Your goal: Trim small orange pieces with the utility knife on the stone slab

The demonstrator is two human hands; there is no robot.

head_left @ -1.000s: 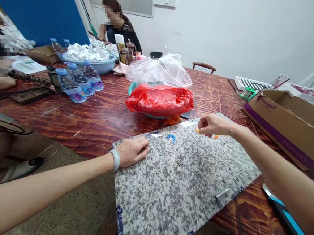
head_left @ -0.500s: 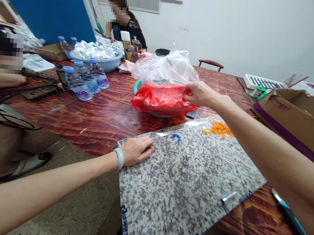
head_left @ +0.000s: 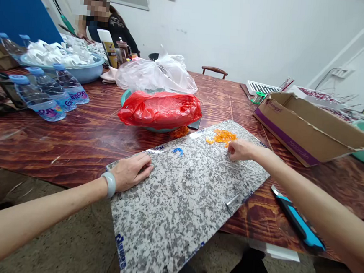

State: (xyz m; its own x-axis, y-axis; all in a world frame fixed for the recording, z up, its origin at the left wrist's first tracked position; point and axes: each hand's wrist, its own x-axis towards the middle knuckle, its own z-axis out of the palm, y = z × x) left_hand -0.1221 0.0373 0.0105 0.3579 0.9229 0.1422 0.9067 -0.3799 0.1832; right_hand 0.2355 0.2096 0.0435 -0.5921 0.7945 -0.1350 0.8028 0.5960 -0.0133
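Note:
My left hand (head_left: 131, 171), with a pale bangle (head_left: 110, 184) at the wrist, rests on the left edge of a speckled grey slab (head_left: 176, 203); its fingers lie loosely on the surface and hold nothing visible. My right hand (head_left: 241, 150) is low over the slab's far right part, its fingers curled together; what they hold, if anything, is hidden. Just beyond them lies a heap of orange plastic pieces (head_left: 224, 137), and thin clear strips (head_left: 251, 169) lie nearer. A few blue curved pieces (head_left: 178, 151) sit left of centre. A small metal tube (head_left: 232, 200) lies near the front edge.
A red plastic bag (head_left: 160, 109) covers a green basin behind the slab. At right stand a cardboard box (head_left: 289, 132) and a blue-black utility knife (head_left: 301, 226). Water bottles (head_left: 43, 96) and a blue basin (head_left: 89, 70) of white parts are at left. Another person (head_left: 114, 30) sits beyond.
My right hand has left the red bag and come down to the slab beside the orange pieces. My left hand stays on the slab's edge. The view has turned right.

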